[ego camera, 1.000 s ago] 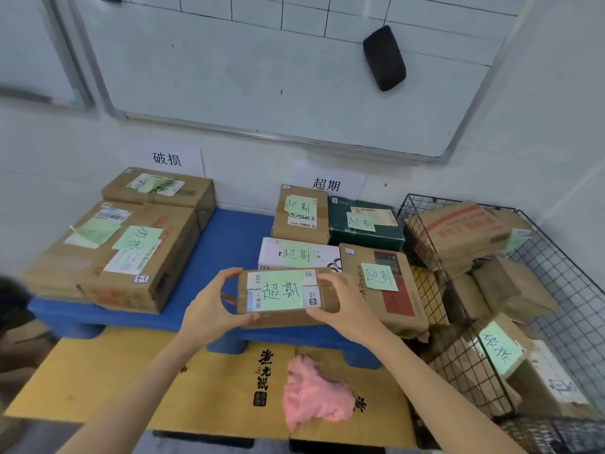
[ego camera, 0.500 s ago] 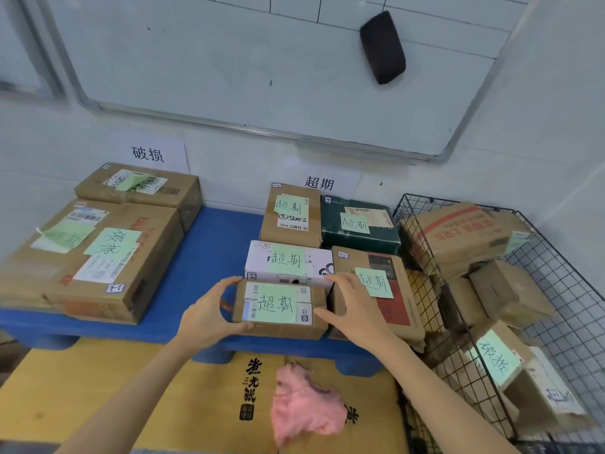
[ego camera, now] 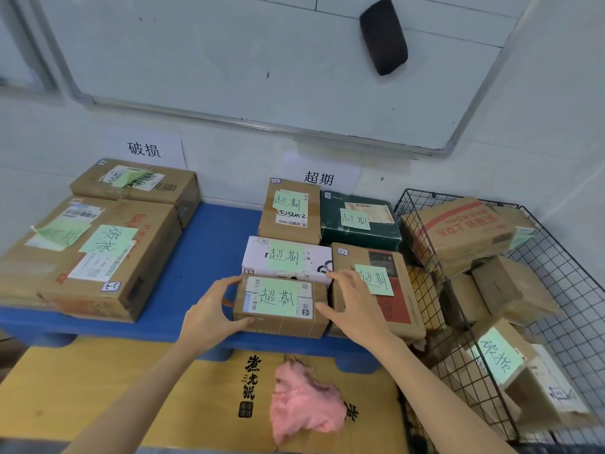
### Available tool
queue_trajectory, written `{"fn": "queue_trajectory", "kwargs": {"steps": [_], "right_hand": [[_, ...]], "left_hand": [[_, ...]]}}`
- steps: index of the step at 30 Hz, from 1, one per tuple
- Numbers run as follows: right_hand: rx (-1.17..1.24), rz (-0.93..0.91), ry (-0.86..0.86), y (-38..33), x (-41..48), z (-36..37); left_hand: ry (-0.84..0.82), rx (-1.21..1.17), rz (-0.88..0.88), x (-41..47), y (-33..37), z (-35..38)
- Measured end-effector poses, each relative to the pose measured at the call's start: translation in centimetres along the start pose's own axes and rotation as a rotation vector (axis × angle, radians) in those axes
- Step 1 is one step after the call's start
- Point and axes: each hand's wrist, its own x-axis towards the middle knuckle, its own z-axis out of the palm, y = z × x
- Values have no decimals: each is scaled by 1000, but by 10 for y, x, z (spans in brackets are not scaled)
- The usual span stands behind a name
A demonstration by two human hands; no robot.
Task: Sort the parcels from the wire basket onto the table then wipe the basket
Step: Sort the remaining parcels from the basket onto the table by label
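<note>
Now our small parcel [ego camera: 281,303] sits on the blue table [ego camera: 203,257], not up in the air, our left hand [ego camera: 206,319] holding it, our right hand [ego camera: 357,309] loose beside it, so we can go back to the wire basket [ego camera: 573,273].

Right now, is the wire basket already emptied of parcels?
No, several cardboard parcels lie inside the wire basket, one of them bearing a green note.
</note>
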Motion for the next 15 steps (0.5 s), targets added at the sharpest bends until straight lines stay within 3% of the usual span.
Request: {"fn": "queue_trajectory", "kwargs": {"steps": [15], "right_hand": [[-22, -48, 78, -29, -20, -33]], "left_hand": [[108, 333, 291, -12, 62, -38]]}}
